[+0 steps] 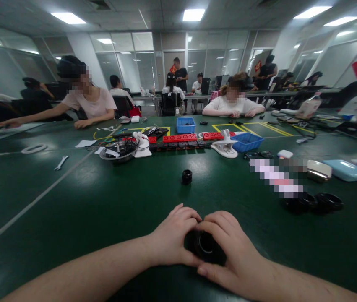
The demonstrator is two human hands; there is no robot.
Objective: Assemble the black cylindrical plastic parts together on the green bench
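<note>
Both my hands curl around a glossy black round part with a hollow middle point(206, 244), low on the green table. My left hand point(178, 237) wraps its left side, thumb toward me and fingers over the far edge. On the other side, my right hand point(233, 243) has its fingers arched over the top and its thumb along the near edge. My fingers hide much of the part, so its exact kind does not show. Straight ahead stands a smaller black ribbed cylinder point(187, 177), apart from both hands.
More black rings point(328, 202) lie at the right. Across the green table point(128, 201) are red power strips point(180, 138), blue bins point(248, 141), white clip stands point(225, 147) and a cable-filled tray point(117, 156). A wrench point(61, 162) lies left. Co-workers sit opposite.
</note>
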